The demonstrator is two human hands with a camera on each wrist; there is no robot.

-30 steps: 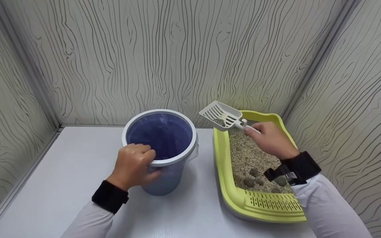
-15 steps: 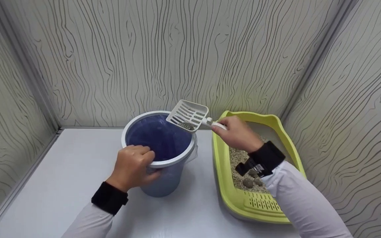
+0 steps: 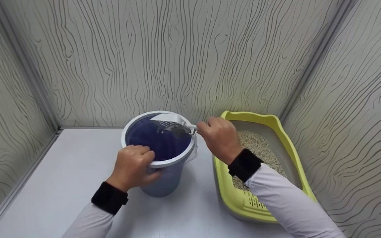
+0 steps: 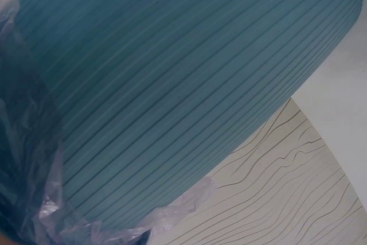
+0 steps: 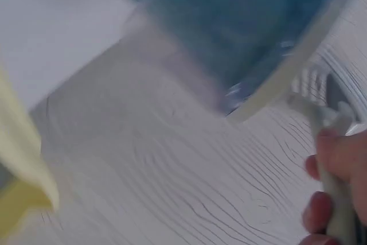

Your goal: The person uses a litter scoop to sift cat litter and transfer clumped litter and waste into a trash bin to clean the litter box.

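Note:
My left hand (image 3: pixel 134 167) grips the near-left rim of a blue trash bin (image 3: pixel 162 183), fingers over the edge and thumb outside. A white slotted litter scoop (image 3: pixel 170 118) is tipped on its side above the bin's mouth. My right hand (image 3: pixel 220 137) holds its handle, just right of the rim. Greyish matter shows under the scoop; whether it is still on the slots is hard to tell. In the right wrist view, fingers wrap the scoop's handle (image 5: pixel 341 199). The bin's ribbed wall (image 4: pixel 183 96) fills most of the left wrist view.
Right of the bin stands a yellow-green litter box (image 3: pixel 233 201) holding grainy litter (image 3: pixel 256 148), partly hidden by my right forearm. Clear plastic liner film (image 3: pixel 192 153) hangs outside the bin's rim. A wood-grain patterned wall (image 3: pixel 164 59) rises behind the white table (image 3: pixel 78 165).
My right hand has carried the scoop left from above the litter box to over the bin, and the scoop has turned from level to tipped. The left hand has stayed on the rim.

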